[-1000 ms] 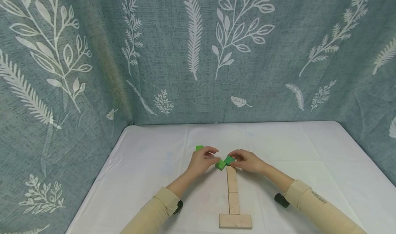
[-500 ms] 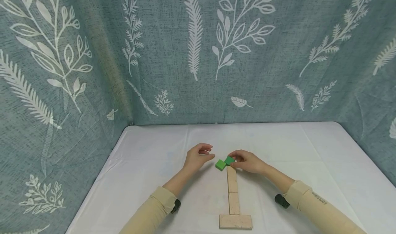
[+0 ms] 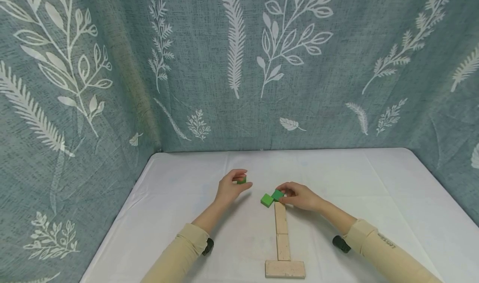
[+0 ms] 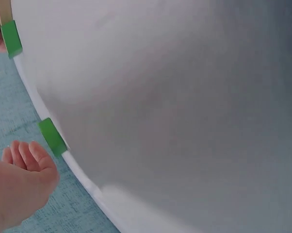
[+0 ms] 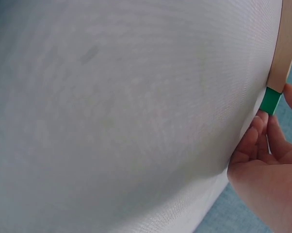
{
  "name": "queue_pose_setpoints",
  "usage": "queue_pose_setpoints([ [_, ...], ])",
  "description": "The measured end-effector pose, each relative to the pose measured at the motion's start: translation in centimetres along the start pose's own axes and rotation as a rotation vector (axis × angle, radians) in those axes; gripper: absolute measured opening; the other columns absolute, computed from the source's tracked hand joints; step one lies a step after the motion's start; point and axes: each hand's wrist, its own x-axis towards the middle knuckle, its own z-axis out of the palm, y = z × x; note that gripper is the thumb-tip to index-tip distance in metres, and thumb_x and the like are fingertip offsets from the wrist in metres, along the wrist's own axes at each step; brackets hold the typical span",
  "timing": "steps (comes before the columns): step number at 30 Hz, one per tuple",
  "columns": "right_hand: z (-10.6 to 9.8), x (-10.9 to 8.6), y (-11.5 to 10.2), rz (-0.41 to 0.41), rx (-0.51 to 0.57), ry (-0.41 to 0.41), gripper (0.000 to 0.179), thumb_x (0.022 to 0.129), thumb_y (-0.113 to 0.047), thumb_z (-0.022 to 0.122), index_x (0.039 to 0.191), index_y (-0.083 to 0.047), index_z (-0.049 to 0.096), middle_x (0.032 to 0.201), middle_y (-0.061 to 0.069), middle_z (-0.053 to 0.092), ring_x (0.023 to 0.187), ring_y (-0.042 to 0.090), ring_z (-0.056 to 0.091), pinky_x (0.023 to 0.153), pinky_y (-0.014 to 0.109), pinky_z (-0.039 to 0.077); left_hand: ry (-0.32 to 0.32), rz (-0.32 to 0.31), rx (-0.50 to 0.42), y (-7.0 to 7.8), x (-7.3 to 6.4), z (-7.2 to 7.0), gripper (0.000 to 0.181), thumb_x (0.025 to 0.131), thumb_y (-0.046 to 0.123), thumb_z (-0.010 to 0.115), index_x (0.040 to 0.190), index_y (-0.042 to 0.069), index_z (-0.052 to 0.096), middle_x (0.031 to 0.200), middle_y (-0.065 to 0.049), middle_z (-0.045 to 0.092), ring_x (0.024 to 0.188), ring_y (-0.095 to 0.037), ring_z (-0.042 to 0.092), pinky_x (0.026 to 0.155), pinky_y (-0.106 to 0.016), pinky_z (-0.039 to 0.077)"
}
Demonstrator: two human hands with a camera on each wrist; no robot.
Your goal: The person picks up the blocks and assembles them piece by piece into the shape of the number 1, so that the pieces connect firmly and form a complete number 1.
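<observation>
In the head view my left hand is at a green block on the far part of the table, its thumb held apart from the fingers. The left wrist view has this green block just beyond the fingertips. My right hand pinches a darker green block between thumb and fingers. That block sits at the far end of a row of two wooden blocks, the farther one and the nearer one. A light green block lies tilted corner-on, beside the darker one.
A wooden block lies crosswise at the near end of the row. The white-covered table runs back to a patterned blue-grey curtain. Dark wrist devices hang below both sleeves.
My left hand has moved away from the light green block, leftward and farther back, to the far green block. My right hand stays in place on the darker green block.
</observation>
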Motion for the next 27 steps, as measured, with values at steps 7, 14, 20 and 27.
queue_pose_setpoints([
  [7, 0.0, 0.0, 0.1, -0.003, 0.002, 0.0, 0.037, 0.096, -0.02, 0.062, 0.126, 0.001, 0.058, 0.097, 0.004, 0.055, 0.083, 0.019, 0.047, 0.067, 0.028, 0.042, 0.033, -0.024, 0.032, -0.5, 0.6, -0.4, 0.043, 0.082, 0.012, 0.077, 0.122, 0.003, 0.063, 0.12, -0.014, 0.063, 0.111, -0.029, 0.055, 0.089, -0.042, 0.048],
  [14, 0.1, 0.0, 0.1, 0.002, 0.002, 0.001, 0.037, 0.096, -0.021, 0.062, 0.127, 0.0, 0.058, 0.098, 0.003, 0.055, 0.084, 0.018, 0.047, 0.068, 0.028, 0.042, 0.022, -0.057, 0.078, -0.9, 1.2, -0.6, 0.048, 0.082, 0.015, 0.078, 0.125, 0.002, 0.06, 0.127, -0.015, 0.059, 0.117, -0.032, 0.053, 0.092, -0.044, 0.047],
  [20, 0.2, 0.2, 0.2, 0.003, -0.003, 0.005, 0.038, 0.095, -0.021, 0.063, 0.126, 0.0, 0.058, 0.097, 0.003, 0.055, 0.084, 0.018, 0.047, 0.067, 0.028, 0.042, 0.025, -0.081, 0.1, -1.1, 1.5, -0.5, 0.049, 0.082, 0.015, 0.078, 0.125, 0.002, 0.059, 0.128, -0.015, 0.057, 0.119, -0.034, 0.052, 0.094, -0.046, 0.046],
  [27, 0.0, 0.1, 0.1, 0.006, -0.009, 0.005, 0.038, 0.095, -0.021, 0.063, 0.126, 0.0, 0.058, 0.096, 0.004, 0.055, 0.083, 0.018, 0.047, 0.066, 0.027, 0.042, 0.045, -0.067, 0.144, -1.3, 1.6, -0.2, 0.049, 0.081, 0.013, 0.078, 0.124, -0.001, 0.059, 0.124, -0.017, 0.058, 0.112, -0.033, 0.054, 0.092, -0.045, 0.046],
])
